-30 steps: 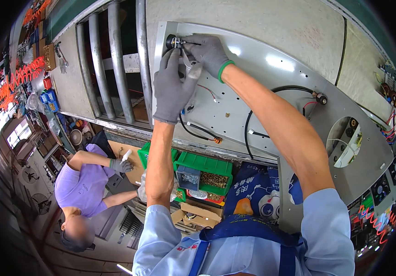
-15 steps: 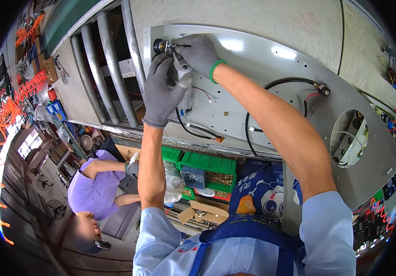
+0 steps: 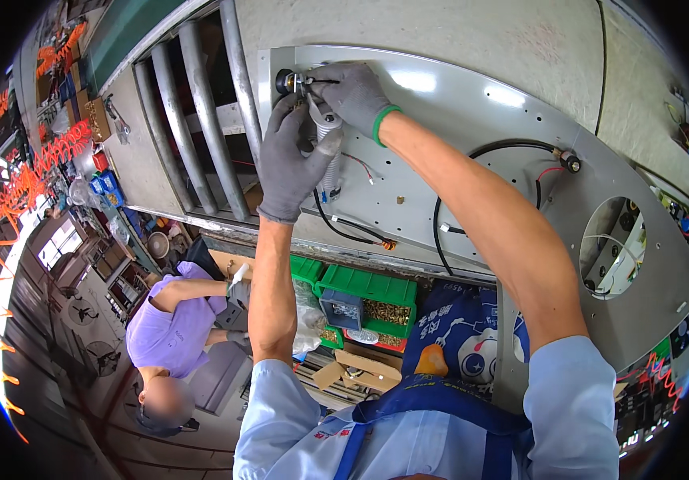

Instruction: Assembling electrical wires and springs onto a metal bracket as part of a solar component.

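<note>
A large grey sheet-metal panel [image 3: 408, 160] with a curved edge and drilled holes lies in front of me. At its far left corner is a small metal fitting with a round black cap [image 3: 285, 81]. My right hand [image 3: 354, 94], in a grey glove with a green cuff, pinches at the fitting's right side, and a thin dark rod or wire shows by its fingers. From below, my gloved left hand [image 3: 295, 160] has its fingertips bent against the same fitting. Its thumb rests beside a pale ribbed hose [image 3: 332, 168], partly hidden. The exact fingertip contact is hidden.
A black cable [image 3: 504, 146] with a round connector [image 3: 570, 162] and short wire leads [image 3: 352, 232] lie on the panel. Metal bars [image 3: 208, 120] span an opening on the left. Green parts bins [image 3: 368, 280] stand nearer me. A person in purple [image 3: 176, 320] works at left.
The whole view has shifted slightly, the bench now sitting a little further right. Both hands stay at the fitting. The person at left has moved their head and arm.
</note>
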Available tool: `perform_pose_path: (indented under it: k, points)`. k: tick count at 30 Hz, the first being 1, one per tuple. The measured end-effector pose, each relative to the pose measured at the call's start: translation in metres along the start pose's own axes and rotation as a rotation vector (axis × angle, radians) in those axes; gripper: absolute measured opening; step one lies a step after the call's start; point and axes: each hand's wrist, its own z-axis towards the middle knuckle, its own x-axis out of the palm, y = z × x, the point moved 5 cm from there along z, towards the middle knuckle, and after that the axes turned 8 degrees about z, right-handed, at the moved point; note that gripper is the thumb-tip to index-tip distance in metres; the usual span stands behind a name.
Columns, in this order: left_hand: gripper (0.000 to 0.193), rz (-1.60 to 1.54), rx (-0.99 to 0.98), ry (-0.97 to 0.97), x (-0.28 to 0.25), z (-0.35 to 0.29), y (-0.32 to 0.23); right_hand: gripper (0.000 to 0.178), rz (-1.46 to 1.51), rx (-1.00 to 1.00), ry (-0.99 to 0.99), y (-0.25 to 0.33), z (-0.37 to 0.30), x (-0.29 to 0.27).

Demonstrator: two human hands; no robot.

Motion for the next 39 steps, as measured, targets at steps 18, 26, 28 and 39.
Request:
perform_pose_path:
  k: [18,26,28,39]
  points:
    - [0.061,-0.029,-0.213,-0.207,-0.011,-0.004,0.044,0.026,-0.359,-0.253,0.08,0.032,-0.008,0.008]
    - [0.085,0.091,0.05,-0.158,-0.025,-0.018,0.033,0.03,-0.388,-0.292,0.093,0.021,0.001,0.007]
    - [0.066,0.235,0.124,-0.14,-0.025,-0.023,0.019,0.028,-0.34,-0.227,0.089,0.023,-0.001,0.01]
    - [0.038,0.101,0.108,-0.177,-0.022,-0.026,0.035,0.033,-0.24,-0.127,0.023,0.033,-0.02,0.023]
